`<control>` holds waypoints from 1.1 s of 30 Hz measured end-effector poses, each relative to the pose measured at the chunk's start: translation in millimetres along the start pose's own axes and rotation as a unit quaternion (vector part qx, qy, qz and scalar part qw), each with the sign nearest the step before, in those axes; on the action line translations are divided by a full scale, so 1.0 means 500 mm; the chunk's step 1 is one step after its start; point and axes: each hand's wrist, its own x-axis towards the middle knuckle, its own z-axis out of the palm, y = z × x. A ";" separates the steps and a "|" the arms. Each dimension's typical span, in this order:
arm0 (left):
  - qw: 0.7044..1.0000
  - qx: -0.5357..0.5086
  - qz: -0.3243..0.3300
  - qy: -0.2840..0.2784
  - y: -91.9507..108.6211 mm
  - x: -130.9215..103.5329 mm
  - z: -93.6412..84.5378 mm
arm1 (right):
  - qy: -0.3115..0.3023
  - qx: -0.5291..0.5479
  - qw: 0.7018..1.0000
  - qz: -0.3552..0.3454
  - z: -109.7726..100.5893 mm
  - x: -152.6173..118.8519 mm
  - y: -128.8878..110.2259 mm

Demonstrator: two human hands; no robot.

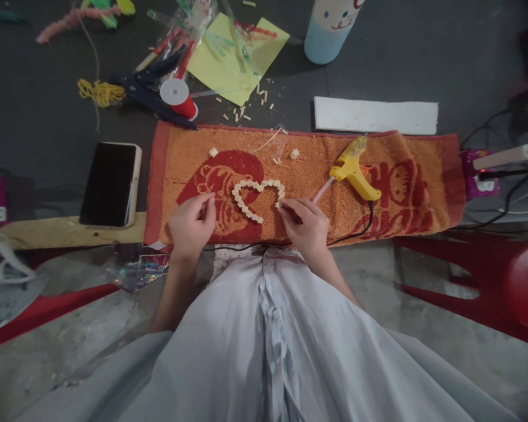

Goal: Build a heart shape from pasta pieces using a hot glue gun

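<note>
A heart outline built from small pale stick pieces lies flat on an orange and red towel, with a gap along its lower right side. My right hand is closed in a pinch at the end of its right branch, fingertips touching it. Left of the heart, my left hand is also pinched closed, apart from the heart; what it holds, if anything, is too small to make out. A yellow glue gun with a clear glue stick in its back rests to the right of my right hand.
Behind the towel are a red thread spool, dark blue pliers-like cutters, yellow paper with scattered stick bits, a white strip and a blue bottle. A phone lies left. The glue gun's black cable runs along the front edge.
</note>
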 end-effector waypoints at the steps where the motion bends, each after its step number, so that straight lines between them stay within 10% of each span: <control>1: 1.000 0.000 -0.001 -0.001 0.001 0.000 0.000 | 0.001 0.001 1.000 0.000 0.000 0.000 0.000; 18: 0.995 0.063 0.077 0.030 0.045 0.007 0.000 | 0.010 0.000 1.000 -0.012 0.001 0.001 0.001; 25: 0.966 0.085 0.209 -0.127 0.164 0.017 0.028 | -0.005 0.000 1.000 0.001 0.000 0.001 0.004; 33: 0.940 0.103 0.232 -0.228 0.175 0.036 0.056 | 0.011 0.007 1.000 -0.013 0.003 0.002 0.005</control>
